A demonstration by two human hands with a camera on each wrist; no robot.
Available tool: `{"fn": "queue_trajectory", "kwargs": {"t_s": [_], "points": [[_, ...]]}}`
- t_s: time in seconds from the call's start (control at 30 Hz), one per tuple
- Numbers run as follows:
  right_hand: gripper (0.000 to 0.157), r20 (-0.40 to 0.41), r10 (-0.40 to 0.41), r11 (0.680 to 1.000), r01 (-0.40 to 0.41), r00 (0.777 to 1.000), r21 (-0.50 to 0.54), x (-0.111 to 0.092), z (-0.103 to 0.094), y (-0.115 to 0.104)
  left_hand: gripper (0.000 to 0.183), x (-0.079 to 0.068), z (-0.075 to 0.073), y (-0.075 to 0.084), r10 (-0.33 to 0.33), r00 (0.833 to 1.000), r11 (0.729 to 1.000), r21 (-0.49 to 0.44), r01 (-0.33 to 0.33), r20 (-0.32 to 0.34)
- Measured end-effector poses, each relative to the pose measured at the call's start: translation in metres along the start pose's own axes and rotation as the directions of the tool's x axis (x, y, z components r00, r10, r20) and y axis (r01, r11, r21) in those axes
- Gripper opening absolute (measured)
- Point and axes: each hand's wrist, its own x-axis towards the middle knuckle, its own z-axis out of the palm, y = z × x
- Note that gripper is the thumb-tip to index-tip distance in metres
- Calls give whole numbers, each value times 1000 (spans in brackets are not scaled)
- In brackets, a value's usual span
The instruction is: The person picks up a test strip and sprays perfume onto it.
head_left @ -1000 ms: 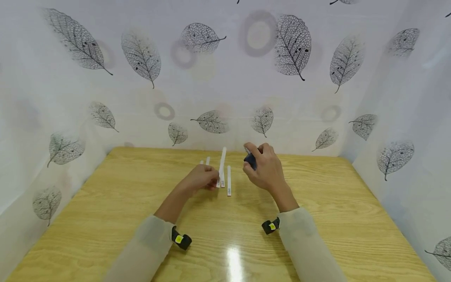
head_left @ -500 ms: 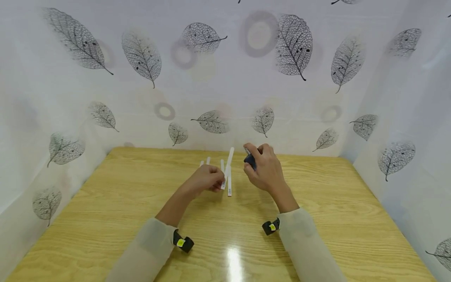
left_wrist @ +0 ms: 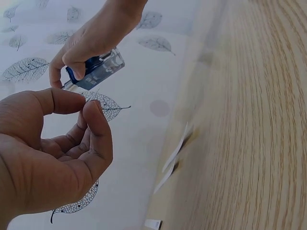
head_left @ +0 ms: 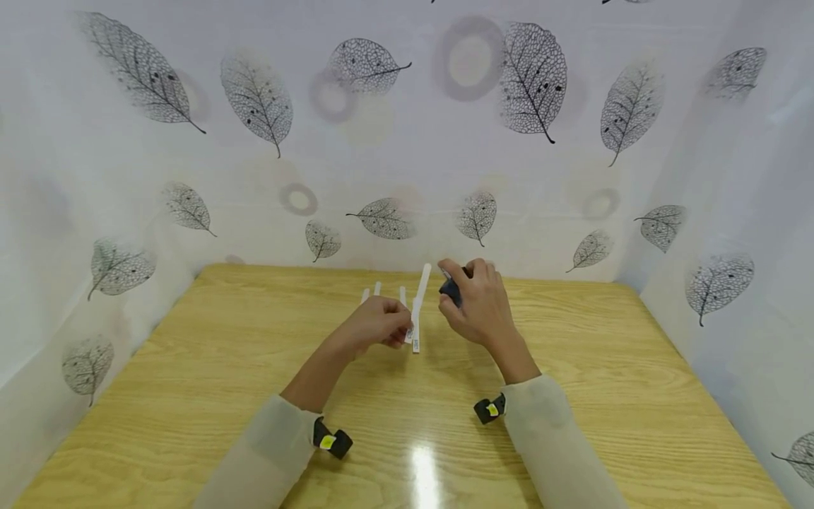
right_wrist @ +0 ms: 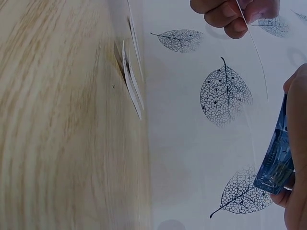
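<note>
White strip (head_left: 423, 283) sits pinched in the left hand (head_left: 379, 322); right hand (head_left: 478, 300) grips the blue bottle (left_wrist: 100, 74); from here, I'd steady the strip's tip.

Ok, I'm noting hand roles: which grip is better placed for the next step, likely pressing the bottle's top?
The right, I'd say: the right grip holds the blue bottle, with a finger near its top. The left grip is occupied, pinching a white strip.

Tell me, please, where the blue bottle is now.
In the head view, the blue bottle is in the right hand, just right of the white strip the left hand pinches.
</note>
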Motion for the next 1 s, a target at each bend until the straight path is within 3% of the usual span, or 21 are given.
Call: {"fn": "queue_trajectory", "kwargs": {"t_s": [1.0], "points": [[50, -13, 3, 1000, -4, 1000, -27, 1, -2, -3, 17, -7, 6, 7, -4, 1000, 1000, 25, 4, 21]]}}
